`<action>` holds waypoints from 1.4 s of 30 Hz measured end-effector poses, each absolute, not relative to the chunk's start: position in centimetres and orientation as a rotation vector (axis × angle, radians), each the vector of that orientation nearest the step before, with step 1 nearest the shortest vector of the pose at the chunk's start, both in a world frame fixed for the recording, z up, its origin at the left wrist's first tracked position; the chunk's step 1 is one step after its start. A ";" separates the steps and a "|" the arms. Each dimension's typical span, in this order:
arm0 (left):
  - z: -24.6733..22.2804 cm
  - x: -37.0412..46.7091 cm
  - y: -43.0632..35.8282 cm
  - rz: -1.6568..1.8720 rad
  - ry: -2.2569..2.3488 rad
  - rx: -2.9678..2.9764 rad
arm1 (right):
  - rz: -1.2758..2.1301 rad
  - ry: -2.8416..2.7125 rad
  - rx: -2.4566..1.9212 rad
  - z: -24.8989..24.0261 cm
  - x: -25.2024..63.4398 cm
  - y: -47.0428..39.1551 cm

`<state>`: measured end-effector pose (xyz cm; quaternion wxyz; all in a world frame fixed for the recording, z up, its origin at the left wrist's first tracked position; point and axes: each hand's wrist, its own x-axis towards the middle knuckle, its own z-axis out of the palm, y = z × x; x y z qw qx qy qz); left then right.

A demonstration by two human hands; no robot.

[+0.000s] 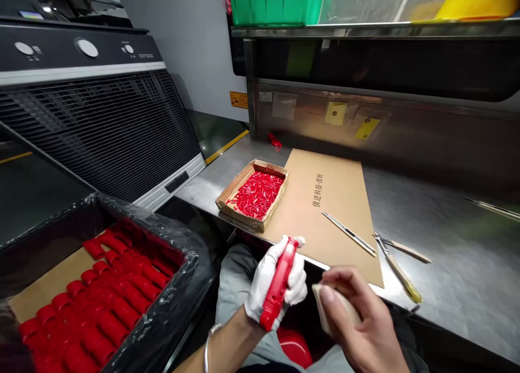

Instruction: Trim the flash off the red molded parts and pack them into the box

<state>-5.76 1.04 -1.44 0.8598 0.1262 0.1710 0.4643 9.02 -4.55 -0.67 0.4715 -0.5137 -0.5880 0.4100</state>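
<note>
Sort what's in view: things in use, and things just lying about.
In use:
- red handle in gloved left hand
- beige pad in right hand

Lying about:
- tweezers
- scissors
- tray of red pins
- green crate

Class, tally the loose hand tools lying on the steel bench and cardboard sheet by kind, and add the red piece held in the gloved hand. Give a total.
Tweezers on the cardboard sheet: 1
Tools right of the sheet, one wooden-handled, one yellow-tipped: 2
Thin metal tool at the far right edge: 1
Red piece in the left hand: 1
Total: 5
</note>
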 end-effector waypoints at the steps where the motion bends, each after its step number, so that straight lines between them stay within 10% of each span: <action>1: -1.5 -5.5 0.8 0.954 0.350 0.261 | 0.754 -1.552 -1.212 -0.4 8.9 -3.9; 11: -1.2 -5.5 0.3 0.922 0.595 -0.051 | 0.016 -2.375 -0.823 0.1 8.4 -2.7; 42: -0.2 -6.0 0.3 0.789 0.561 -0.039 | 0.072 -2.215 -0.797 0.4 7.6 -3.1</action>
